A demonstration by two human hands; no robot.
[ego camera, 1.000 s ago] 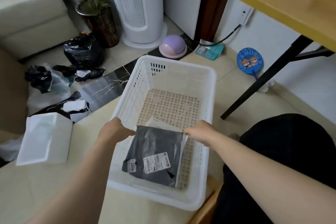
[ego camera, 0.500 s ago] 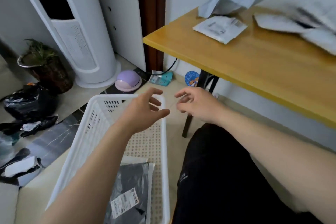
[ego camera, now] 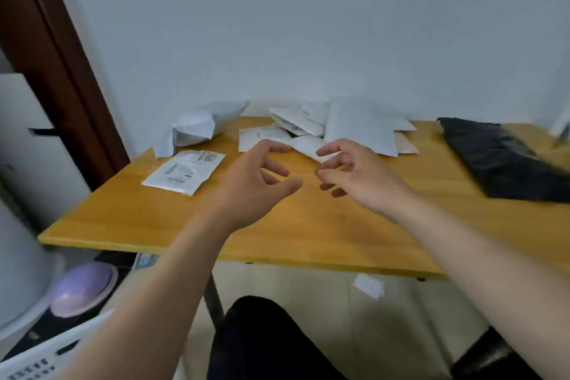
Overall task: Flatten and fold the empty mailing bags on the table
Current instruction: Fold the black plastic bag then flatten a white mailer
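Both hands hovered over the yellow worktop [ego camera: 308, 234], each grip released and holding nothing: the left hand [ego camera: 253, 185] and right hand [ego camera: 357, 176] had loosely curled fingers. A heap of white mailing bags [ego camera: 339, 126] lay along the wall side, 1 labelled white bag [ego camera: 185, 171] sat apart at the left, and a black bag [ego camera: 499, 157] lay at the right.

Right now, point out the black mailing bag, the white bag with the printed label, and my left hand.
black mailing bag [ego camera: 499, 160], head view, middle of its dark surface
white labelled bag [ego camera: 183, 172], head view, centre of its printed face
left hand [ego camera: 256, 185], head view, on the palm
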